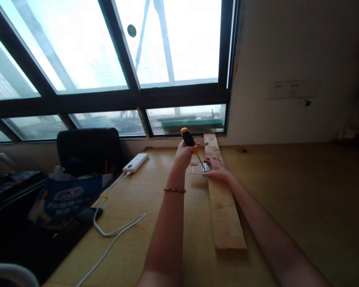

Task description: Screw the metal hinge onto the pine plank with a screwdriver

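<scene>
My left hand is closed round the black and orange handle of a screwdriver, whose shaft slants down to the right. Its tip meets a small shiny metal piece lying on a long wooden plank. My right hand rests on the plank with its fingers pressed on that metal piece. A thin bracelet circles my left wrist. The plank lies lengthwise on the wooden table, running away from me toward the window.
A white power bank with a white cable lies at the table's left. A black chair back and a blue and white bag stand beyond the left edge. A window and a wall socket are behind.
</scene>
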The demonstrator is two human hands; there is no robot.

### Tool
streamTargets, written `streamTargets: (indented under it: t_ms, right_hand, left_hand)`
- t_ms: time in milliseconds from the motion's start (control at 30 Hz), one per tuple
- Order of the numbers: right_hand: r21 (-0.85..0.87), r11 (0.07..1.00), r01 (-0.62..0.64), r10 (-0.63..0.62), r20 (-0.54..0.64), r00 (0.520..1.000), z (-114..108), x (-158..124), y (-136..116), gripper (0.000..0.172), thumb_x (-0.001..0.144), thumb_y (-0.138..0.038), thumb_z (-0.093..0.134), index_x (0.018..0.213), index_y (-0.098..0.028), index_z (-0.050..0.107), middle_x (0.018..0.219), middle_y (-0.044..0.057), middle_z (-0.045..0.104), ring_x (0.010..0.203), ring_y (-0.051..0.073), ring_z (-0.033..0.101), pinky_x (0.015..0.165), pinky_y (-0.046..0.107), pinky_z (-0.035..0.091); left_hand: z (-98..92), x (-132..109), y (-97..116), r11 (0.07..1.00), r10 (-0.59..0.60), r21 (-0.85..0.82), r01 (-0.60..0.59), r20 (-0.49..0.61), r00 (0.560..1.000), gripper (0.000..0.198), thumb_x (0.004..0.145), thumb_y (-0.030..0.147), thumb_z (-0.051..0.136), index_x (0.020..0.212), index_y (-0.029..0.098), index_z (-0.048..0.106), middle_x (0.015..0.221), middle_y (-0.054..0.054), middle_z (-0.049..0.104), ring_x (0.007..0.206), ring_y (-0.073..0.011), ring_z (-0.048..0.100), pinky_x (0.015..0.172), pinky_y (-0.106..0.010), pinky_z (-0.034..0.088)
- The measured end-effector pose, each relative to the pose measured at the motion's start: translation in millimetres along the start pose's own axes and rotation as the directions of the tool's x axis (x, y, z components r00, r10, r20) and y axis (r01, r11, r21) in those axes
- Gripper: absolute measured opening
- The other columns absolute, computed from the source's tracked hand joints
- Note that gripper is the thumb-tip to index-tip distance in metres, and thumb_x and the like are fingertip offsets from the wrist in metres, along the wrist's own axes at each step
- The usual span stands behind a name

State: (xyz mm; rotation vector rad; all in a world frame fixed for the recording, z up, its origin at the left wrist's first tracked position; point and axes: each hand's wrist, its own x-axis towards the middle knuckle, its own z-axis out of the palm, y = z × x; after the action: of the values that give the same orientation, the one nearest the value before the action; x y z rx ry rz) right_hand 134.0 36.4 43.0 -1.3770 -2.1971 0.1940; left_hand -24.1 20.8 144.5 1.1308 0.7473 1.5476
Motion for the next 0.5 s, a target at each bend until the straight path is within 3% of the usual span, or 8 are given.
streamTargets:
  t_ms: [300,500]
  right_hand:
    - [-0.006,1.0,-0.001,0.001,-0.003,1.0,1.1,0.2,0.9,0.072,0.052,-0.048,0.071,0.114,-0.024,0.045,0.113,0.005,0.059,0.11,0.026,0.042,0.089,0.04,0.031]
    - [-0.007,1.0,-0.008,0.008,0.001,1.0,1.5,0.7,0.9,0.075,0.052,-0.051,0.07,0.116,-0.023,0.044,0.114,0.005,0.058,0.112,0.027,0.041,0.089,0.041,0.03]
  left_hand:
    - [-0.2,2.3,-10.0,0.995,0.083,0.044,-0.086,0.08,0.993,0.025,0.05,0.012,0.068,0.069,0.014,0.051,0.065,0.001,0.054,0.071,-0.0151,0.059,0.068,-0.029,0.042]
    - [0.9,2.9,-13.9,0.975,0.069,0.204,-0.085,0.086,0.994,0.034,0.047,0.02,0.075,0.072,0.014,0.052,0.067,0.0,0.056,0.062,-0.0114,0.053,0.062,-0.027,0.042]
